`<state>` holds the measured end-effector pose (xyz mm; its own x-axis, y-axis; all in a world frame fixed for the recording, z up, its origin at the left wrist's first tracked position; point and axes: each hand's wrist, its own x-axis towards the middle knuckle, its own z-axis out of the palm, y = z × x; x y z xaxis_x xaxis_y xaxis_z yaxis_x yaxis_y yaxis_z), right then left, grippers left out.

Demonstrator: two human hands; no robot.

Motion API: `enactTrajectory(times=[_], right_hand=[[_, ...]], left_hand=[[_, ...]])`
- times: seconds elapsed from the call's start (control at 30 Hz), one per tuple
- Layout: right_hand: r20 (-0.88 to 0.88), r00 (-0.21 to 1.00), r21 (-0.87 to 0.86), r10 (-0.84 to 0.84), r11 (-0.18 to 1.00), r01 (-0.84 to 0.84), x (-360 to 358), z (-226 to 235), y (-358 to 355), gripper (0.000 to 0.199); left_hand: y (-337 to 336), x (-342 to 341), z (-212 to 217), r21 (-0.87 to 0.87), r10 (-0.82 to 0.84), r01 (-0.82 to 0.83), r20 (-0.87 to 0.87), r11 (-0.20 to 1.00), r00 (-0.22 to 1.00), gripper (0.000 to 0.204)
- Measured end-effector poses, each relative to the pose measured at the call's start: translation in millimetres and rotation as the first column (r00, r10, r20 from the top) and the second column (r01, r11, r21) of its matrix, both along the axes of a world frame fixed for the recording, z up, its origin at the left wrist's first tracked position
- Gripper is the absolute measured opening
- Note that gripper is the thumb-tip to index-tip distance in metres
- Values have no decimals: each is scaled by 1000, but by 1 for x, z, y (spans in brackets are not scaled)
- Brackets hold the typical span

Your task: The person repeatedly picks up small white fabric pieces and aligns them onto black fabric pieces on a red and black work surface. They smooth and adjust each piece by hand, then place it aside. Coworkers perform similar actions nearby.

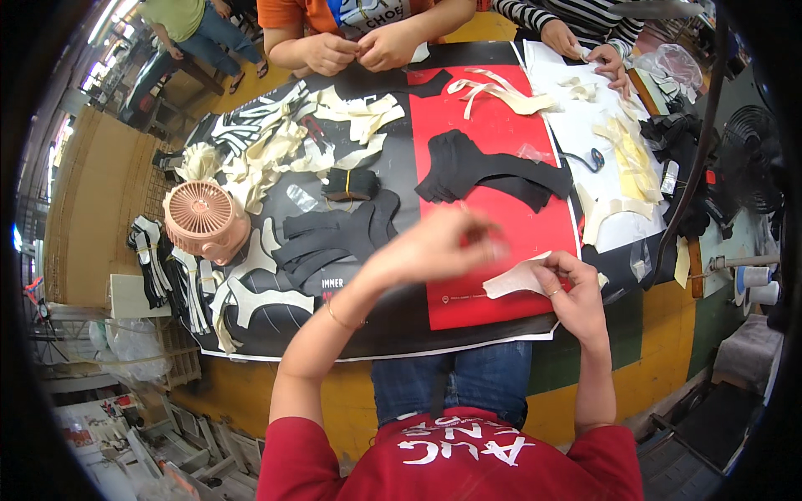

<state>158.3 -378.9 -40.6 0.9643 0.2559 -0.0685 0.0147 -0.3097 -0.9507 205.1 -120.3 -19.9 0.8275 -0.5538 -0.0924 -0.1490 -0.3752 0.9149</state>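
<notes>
My right hand [575, 294] pinches one end of a cream-white cut fabric piece [511, 280] over the red part of the table cover [480, 311]. My left hand [451, 242] hangs over the red area, left of that piece; motion smears its fingers, so I cannot make out whether they hold anything. Beyond it lies a fanned stack of black curved fabric pieces [480, 167]. More black strips [338, 242] are spread on the dark part of the cover, left of my left hand.
A pink fan [205, 219] stands at the table's left, near heaped cream pieces [259, 163] and a black thread bundle [351, 184]. Small dark-handled snippers [595, 160] and yellowish pieces [626, 159] lie at right. Across the table, two co-workers' hands [388, 46] [585, 52] are busy.
</notes>
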Motion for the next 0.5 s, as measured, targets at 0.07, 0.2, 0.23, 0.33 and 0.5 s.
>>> enactTrajectory(times=[0.07,0.2,0.23,0.33,0.5], right_hand=[[-138,990,90,-33,995,46,1,-1,-8,15],[-225,971,210,-75,970,124,-9,-3,-20,16],[-214,973,216,-89,967,136,-12,-5,-22,16],[-214,969,227,-122,959,170,-20,-11,-30,15],[-132,976,176,-175,965,196,-26,-15,-40,9]], left_hand=[[10,36,-10,162,261,-331,344,929,902,36],[15,80,-38,264,318,-586,638,766,702,36],[13,83,-44,261,308,-602,669,755,677,37],[6,83,-56,241,278,-644,754,726,595,36],[-6,75,-51,90,274,-650,856,755,437,19]])
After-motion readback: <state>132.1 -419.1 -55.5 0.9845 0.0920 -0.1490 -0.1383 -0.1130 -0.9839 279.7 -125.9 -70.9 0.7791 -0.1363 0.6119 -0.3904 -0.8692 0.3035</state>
